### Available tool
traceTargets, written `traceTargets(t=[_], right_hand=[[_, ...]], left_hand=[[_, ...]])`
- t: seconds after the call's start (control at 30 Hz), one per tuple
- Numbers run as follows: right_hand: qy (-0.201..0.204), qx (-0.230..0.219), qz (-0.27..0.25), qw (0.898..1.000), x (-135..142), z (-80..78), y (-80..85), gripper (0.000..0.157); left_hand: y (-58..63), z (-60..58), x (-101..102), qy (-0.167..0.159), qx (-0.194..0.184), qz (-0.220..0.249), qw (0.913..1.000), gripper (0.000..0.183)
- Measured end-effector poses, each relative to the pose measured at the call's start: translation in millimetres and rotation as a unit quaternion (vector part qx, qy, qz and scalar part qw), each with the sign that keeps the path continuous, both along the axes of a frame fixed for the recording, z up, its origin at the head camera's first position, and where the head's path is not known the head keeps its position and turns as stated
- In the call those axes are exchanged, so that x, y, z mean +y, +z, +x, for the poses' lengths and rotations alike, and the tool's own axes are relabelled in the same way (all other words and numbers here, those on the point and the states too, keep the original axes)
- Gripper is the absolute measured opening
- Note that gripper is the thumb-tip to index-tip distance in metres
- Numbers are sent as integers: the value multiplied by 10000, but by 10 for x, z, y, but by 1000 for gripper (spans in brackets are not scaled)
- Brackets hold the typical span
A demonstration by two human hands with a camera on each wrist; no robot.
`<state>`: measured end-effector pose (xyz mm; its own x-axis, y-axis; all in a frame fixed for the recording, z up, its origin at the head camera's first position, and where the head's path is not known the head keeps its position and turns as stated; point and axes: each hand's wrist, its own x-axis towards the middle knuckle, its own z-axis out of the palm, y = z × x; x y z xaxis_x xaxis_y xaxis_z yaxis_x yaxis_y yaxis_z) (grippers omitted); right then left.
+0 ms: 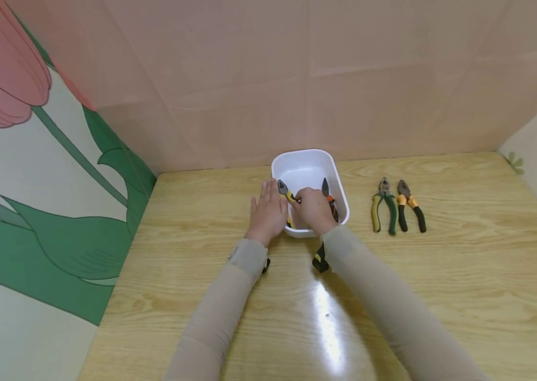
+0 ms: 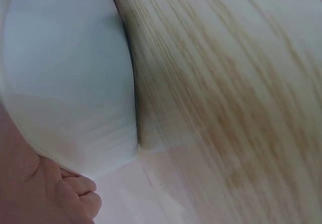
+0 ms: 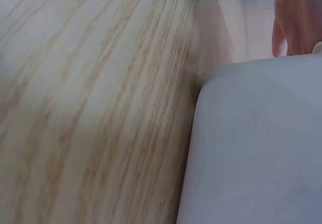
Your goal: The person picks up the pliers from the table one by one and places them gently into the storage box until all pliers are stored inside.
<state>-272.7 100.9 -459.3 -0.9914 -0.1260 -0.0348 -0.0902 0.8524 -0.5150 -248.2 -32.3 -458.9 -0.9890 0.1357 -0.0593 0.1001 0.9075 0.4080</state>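
Observation:
In the head view, my right hand (image 1: pixel 316 210) reaches into a white plastic tub (image 1: pixel 308 233) and grips pliers with yellow and black handles (image 1: pixel 290 196). Their grey head points up and to the left, close to the tub's left wall. At that left side, my left hand (image 1: pixel 269 212) lies with its fingers extended over the rim, beside the pliers' head. A second pair of pliers, with red and black handles (image 1: pixel 330 199), leans along the tub's right wall, partly hidden by the right hand. More yellow and black handle (image 1: pixel 289 220) shows between the hands.
Right of the tub, pliers with green and yellow handles (image 1: pixel 392 214) and pliers with orange and black handles (image 1: pixel 419 216) lie side by side on the wooden table (image 1: pixel 468 275). A pink sheet (image 1: pixel 230 95) hangs behind the table; a tulip-patterned panel (image 1: pixel 58 222) stands left.

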Motion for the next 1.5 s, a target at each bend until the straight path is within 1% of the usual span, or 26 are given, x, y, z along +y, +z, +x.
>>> traceTargets(t=[0.13,0.4,0.53,0.87,1.03,1.1,1.37,1.5], right_hand=[[-53,-129,-87,9999,-4,2,19,23],[-134,-406,-11,9991,-15,0,49,17],[-151,-531,-26,9985,-20,-4,60,17],[21,-424,-330,9986,-7,-7,75,19],[27,-480,-410,9980,11,-11,55,21],[16,-518,-442,9977,14,-18,45,22],[81,-415,-521,9977,25,-21,22,22],[1,-402,-548,9977,34,-16,31,25]], left_hand=[[4,2,-3,-6,0,40,10000,62],[-2,-1,-10,1,27,7,10000,61],[-2,-1,-13,-3,2,23,10000,61],[7,-2,-19,-12,4,-29,10000,60],[5,-4,-12,-10,1,-85,10000,60],[5,-7,-9,-9,-2,-131,9999,60],[20,-1,0,9,-26,-352,9994,60],[29,2,16,8,19,-498,9988,60]])
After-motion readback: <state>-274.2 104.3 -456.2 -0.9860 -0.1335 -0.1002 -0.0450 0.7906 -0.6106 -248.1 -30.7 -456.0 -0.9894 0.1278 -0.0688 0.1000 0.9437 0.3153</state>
